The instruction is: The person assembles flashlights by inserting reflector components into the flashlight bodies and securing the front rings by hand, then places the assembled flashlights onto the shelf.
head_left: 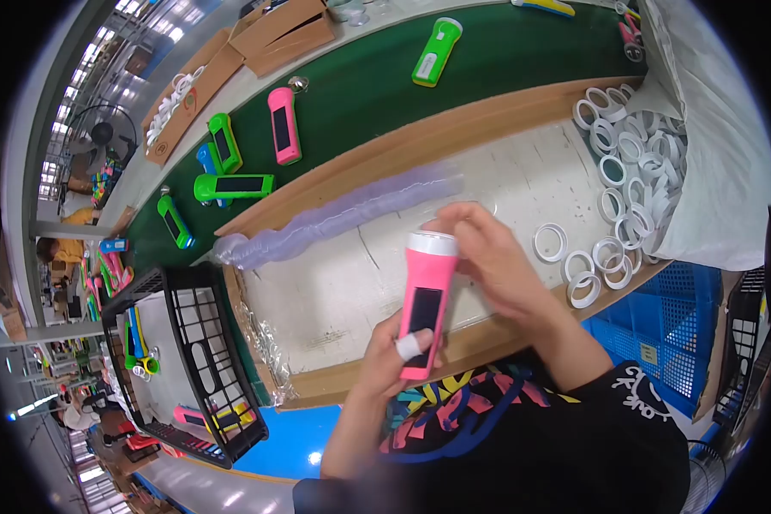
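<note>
My left hand (387,355) is wrapped round the lower part of a pink flashlight (431,278), with white tape on the thumb. The flashlight stands nearly upright in view, its white ring end up and its dark panel facing me. My right hand (488,253) is at the flashlight's white head, fingers bent against its right side. Behind the hands, a row of clear plastic lenses (343,212) lies along the cardboard-edged tray (317,330). Many white rings (634,163) are piled at the tray's right end, with a single ring (550,243) nearer my right hand.
On the green belt (351,94) lie a pink flashlight (283,126) and several green ones (437,53). A black crate (206,360) stands at the left, holding more flashlights. Cardboard boxes (281,32) are behind the belt. A blue crate (664,330) is at the right.
</note>
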### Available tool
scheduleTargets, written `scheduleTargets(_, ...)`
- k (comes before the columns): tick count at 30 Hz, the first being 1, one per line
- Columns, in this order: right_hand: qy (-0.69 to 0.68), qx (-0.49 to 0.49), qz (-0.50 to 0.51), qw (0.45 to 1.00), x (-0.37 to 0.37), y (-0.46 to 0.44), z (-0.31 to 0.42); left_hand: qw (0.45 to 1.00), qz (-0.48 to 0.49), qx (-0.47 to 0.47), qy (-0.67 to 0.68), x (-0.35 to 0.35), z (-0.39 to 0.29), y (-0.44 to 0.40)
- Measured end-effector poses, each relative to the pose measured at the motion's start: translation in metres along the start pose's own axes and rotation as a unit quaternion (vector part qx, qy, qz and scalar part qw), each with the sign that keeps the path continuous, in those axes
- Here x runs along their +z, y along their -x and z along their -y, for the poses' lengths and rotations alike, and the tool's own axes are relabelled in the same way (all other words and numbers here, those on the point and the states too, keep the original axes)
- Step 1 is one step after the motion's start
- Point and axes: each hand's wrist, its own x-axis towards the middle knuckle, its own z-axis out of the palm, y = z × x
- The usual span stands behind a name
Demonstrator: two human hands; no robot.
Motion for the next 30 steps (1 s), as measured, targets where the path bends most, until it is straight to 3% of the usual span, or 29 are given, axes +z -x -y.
scheduleTargets(1,0.061,-0.003,-0.027,0.998,-0.008,0.004,0.013,0.998,0.016,-0.006,0.063,-0.002,-0.005,-0.002)
scheduleTargets(2,0.22,-0.053,-0.054,0.973,-0.025,0.007,0.019,0.991,0.03,-0.013,0.126,-0.003,-0.012,-0.004)
scheduleTargets(3,0.373,-0.099,-0.078,0.919,-0.042,0.011,0.024,0.995,0.013,0.007,0.103,-0.005,-0.019,-0.006)
scheduleTargets(4,0.542,-0.165,-0.108,0.817,-0.056,0.018,0.032,0.996,0.004,0.016,0.087,-0.005,-0.03,-0.01)
scheduleTargets(5,0.688,-0.224,-0.133,0.678,-0.067,0.024,0.038,0.997,-0.003,0.026,0.069,-0.007,-0.042,-0.016)
scheduleTargets(6,0.722,-0.201,-0.165,0.642,-0.074,0.031,0.037,0.999,-0.017,0.024,0.042,-0.017,-0.05,-0.026)
scheduleTargets(7,0.721,-0.2,-0.17,0.641,-0.084,0.034,0.037,0.998,-0.031,0.015,0.062,-0.025,-0.06,-0.038)
scheduleTargets(9,0.772,-0.161,-0.116,0.603,-0.102,0.037,0.032,0.997,0.001,0.039,0.071,-0.04,-0.094,-0.07)
scheduleTargets(10,0.74,-0.134,-0.101,0.651,-0.106,0.037,0.028,0.99,-0.029,0.12,0.071,-0.027,-0.112,-0.084)
scheduleTargets(11,0.739,-0.128,-0.103,0.654,-0.104,0.04,0.027,0.976,0.04,0.175,0.122,-0.013,-0.132,-0.094)
scheduleTargets(12,0.731,-0.147,-0.1,0.659,-0.101,0.041,0.027,0.956,0.037,0.219,0.191,-0.008,-0.147,-0.106)
scheduleTargets(15,0.738,-0.176,-0.117,0.641,-0.095,0.046,0.03,0.935,-0.089,0.336,-0.066,0.016,-0.137,-0.121)
scheduleTargets(16,0.737,-0.142,-0.117,0.651,-0.097,0.05,0.031,0.904,-0.139,0.297,-0.274,0.032,-0.121,-0.12)
scheduleTargets(17,0.735,-0.108,-0.115,0.659,-0.098,0.052,0.031,0.815,-0.046,0.363,-0.45,0.024,-0.095,-0.133)
scheduleTargets(19,0.715,-0.115,-0.118,0.68,-0.098,0.051,0.032,0.559,-0.013,0.465,-0.687,0.04,-0.056,-0.141)
scheduleTargets(21,0.695,-0.125,-0.12,0.698,-0.094,0.048,0.035,0.533,-0.029,0.433,-0.726,0.057,-0.038,-0.152)
scheduleTargets(23,0.617,-0.196,-0.108,0.754,-0.084,0.045,0.038,0.502,-0.04,0.403,-0.764,0.062,-0.034,-0.159)
scheduleTargets(25,0.588,-0.23,-0.093,0.77,-0.077,0.039,0.037,0.454,0.001,0.374,-0.809,0.06,-0.035,-0.164)
scheduleTargets(29,0.6,-0.279,-0.103,0.743,-0.059,0.027,0.038,0.486,-0.007,0.384,-0.785,0.057,-0.039,-0.152)
scheduleTargets(30,0.616,-0.276,-0.112,0.729,-0.055,0.024,0.038,0.517,-0.031,0.396,-0.758,0.054,-0.04,-0.147)
